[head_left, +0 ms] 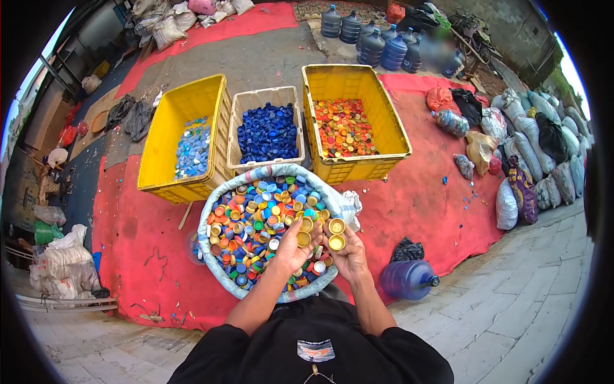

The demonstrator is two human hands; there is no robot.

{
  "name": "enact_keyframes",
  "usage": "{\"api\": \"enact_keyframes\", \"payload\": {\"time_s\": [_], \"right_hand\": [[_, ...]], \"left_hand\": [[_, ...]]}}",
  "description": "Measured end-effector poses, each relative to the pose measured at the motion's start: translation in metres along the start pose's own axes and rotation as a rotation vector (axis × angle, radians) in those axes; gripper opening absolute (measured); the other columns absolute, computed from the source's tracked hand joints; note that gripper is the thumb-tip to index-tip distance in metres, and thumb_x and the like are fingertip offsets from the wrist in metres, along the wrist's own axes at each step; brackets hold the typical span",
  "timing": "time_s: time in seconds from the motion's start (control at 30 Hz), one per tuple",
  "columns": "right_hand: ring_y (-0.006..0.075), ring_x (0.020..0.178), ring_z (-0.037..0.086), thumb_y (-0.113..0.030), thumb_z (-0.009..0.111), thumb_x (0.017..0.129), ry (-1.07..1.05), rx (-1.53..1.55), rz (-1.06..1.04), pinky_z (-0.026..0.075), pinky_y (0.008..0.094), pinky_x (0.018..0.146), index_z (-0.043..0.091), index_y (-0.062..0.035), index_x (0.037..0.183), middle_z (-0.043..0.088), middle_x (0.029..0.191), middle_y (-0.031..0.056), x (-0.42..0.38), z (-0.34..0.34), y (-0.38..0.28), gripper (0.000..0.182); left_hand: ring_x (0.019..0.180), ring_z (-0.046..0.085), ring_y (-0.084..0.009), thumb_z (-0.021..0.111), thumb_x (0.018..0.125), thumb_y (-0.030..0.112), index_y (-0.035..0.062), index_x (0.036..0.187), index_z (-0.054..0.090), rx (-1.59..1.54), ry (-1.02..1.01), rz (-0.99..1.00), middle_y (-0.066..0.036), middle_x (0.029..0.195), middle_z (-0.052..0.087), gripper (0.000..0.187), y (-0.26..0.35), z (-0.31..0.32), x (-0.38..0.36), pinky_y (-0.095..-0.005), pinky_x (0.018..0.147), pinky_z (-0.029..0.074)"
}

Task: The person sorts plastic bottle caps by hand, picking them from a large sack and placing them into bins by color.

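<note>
My left hand (291,255) is closed on gold bottle caps (304,239) above the right side of a round sack (217,275) with a rolled rim. Close beside it, my right hand (351,256) holds two more gold bottle caps (336,242), their hollow sides facing up. Mixed bottle caps (246,224) in orange, blue, green, white and yellow fill the sack. Beyond it stand a yellow crate (150,153) with light blue caps, a white crate (235,150) with dark blue caps, and another yellow crate (358,168) with orange and red caps.
A red ground sheet (435,198) lies under the crates. To my right are a large blue water bottle (409,280) and a black plastic bag (407,250). Filled sacks (527,150) are piled at the far right. Several large water bottles (373,48) stand at the back.
</note>
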State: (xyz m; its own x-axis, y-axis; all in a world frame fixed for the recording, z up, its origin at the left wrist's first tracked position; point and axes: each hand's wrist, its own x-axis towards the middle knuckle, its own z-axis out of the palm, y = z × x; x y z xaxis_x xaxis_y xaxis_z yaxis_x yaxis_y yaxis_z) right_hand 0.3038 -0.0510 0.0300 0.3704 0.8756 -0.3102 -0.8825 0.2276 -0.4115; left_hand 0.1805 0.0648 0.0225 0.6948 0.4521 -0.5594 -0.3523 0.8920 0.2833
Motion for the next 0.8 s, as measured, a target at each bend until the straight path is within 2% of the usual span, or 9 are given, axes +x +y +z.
{"api": "enact_keyframes", "payload": {"time_s": [0.17, 0.27, 0.3, 0.37, 0.4, 0.47, 0.6, 0.67, 0.8], "right_hand": [[0.0323, 0.121, 0.052, 0.016, 0.04, 0.056, 0.068, -0.03, -0.064, 0.045, 0.041, 0.104, 0.044, 0.0098, 0.125, 0.052, 0.126, 0.0223, 0.021, 0.002, -0.033, 0.07], [0.0303, 0.118, 0.054, 0.016, 0.04, 0.065, -0.002, -0.12, -0.225, 0.043, 0.0423, 0.105, 0.045, 0.0127, 0.12, 0.052, 0.123, 0.0221, 0.079, 0.03, -0.074, 0.055], [0.0329, 0.117, 0.053, 0.012, 0.044, 0.072, -0.079, -0.147, -0.278, 0.04, 0.0459, 0.109, 0.044, 0.0141, 0.12, 0.053, 0.12, 0.022, 0.107, 0.033, -0.09, 0.048], [0.0243, 0.096, 0.056, 0.007, 0.049, 0.083, -0.095, -0.189, -0.323, 0.046, 0.043, 0.096, 0.046, 0.0041, 0.098, 0.053, 0.097, 0.0128, 0.167, 0.017, -0.116, 0.015], [0.0215, 0.087, 0.054, 0.005, 0.052, 0.085, 0.142, -0.259, -0.351, 0.047, 0.0427, 0.093, 0.041, -0.0003, 0.091, 0.047, 0.086, 0.008, 0.157, 0.054, -0.119, 0.013], [0.0247, 0.092, 0.057, 0.002, 0.055, 0.085, 0.177, -0.313, -0.403, 0.048, 0.041, 0.093, 0.043, 0.0063, 0.107, 0.055, 0.098, 0.0136, 0.152, 0.056, -0.116, 0.025], [0.0263, 0.102, 0.058, -0.001, 0.06, 0.084, 0.189, -0.748, -0.439, 0.047, 0.038, 0.094, 0.044, 0.0071, 0.125, 0.058, 0.118, 0.0202, 0.105, 0.038, -0.067, 0.045], [0.0263, 0.108, 0.057, -0.004, 0.062, 0.082, 0.185, -1.141, -0.414, 0.045, 0.0382, 0.096, 0.047, 0.0029, 0.13, 0.059, 0.122, 0.0196, 0.088, 0.014, -0.035, 0.05], [0.0325, 0.091, 0.057, 0.0, 0.061, 0.078, -0.051, -1.799, -0.747, 0.046, 0.0422, 0.082, 0.059, -0.002, 0.112, 0.065, 0.099, 0.0142, 0.054, 0.014, 0.019, 0.035]], "left_hand": [[0.094, 0.062, -0.0244, 0.042, 0.101, 0.027, 0.0048, 0.115, 0.052, -0.031, -0.043, -0.085, -0.014, 0.11, 0.063, 0.028, -0.003, 0.023, 0.061, -0.0368, 0.079, 0.054], [0.102, 0.059, -0.0297, 0.044, 0.098, 0.036, -0.0051, 0.117, 0.047, -0.055, -0.164, -0.01, -0.019, 0.113, 0.057, 0.045, 0.032, 0.097, 0.112, -0.0427, 0.091, 0.051], [0.111, 0.054, -0.0336, 0.047, 0.096, 0.04, -0.0096, 0.123, 0.041, -0.118, -0.119, 0.033, -0.023, 0.12, 0.052, 0.057, 0.049, 0.127, 0.12, -0.0467, 0.101, 0.044], [0.139, 0.025, -0.0403, 0.056, 0.088, 0.052, -0.0131, 0.144, 0.007, -0.073, -0.112, 0.172, -0.031, 0.147, 0.024, 0.099, 0.081, 0.163, 0.124, -0.0487, 0.116, 0.02], [0.144, 0.011, -0.0394, 0.06, 0.085, 0.053, -0.011, 0.146, -0.003, 0.0, -0.087, 0.268, -0.031, 0.153, 0.009, 0.109, 0.091, 0.167, 0.122, -0.0469, 0.117, 0.01], [0.145, 0.008, -0.0391, 0.062, 0.083, 0.054, -0.01, 0.147, 0.003, 0.129, -0.105, 0.351, -0.031, 0.153, 0.008, 0.107, 0.104, 0.158, 0.098, -0.0458, 0.118, 0.004], [0.126, 0.047, -0.0297, 0.059, 0.091, 0.038, -0.0038, 0.127, 0.049, 0.257, -0.088, 0.429, -0.02, 0.132, 0.05, 0.056, 0.115, 0.071, 0.047, -0.0396, 0.109, 0.035], [0.112, 0.057, -0.0245, 0.057, 0.093, 0.032, -0.0003, 0.116, 0.057, 0.319, 0.012, 0.497, -0.014, 0.116, 0.06, 0.04, 0.113, 0.021, 0.02, -0.0386, 0.101, 0.043], [0.096, 0.061, -0.0181, 0.058, 0.093, 0.024, 0.0052, 0.11, 0.059, 0.323, 0.189, 0.63, -0.008, 0.103, 0.063, 0.025, 0.102, -0.052, -0.038, -0.0344, 0.087, 0.05]]}}
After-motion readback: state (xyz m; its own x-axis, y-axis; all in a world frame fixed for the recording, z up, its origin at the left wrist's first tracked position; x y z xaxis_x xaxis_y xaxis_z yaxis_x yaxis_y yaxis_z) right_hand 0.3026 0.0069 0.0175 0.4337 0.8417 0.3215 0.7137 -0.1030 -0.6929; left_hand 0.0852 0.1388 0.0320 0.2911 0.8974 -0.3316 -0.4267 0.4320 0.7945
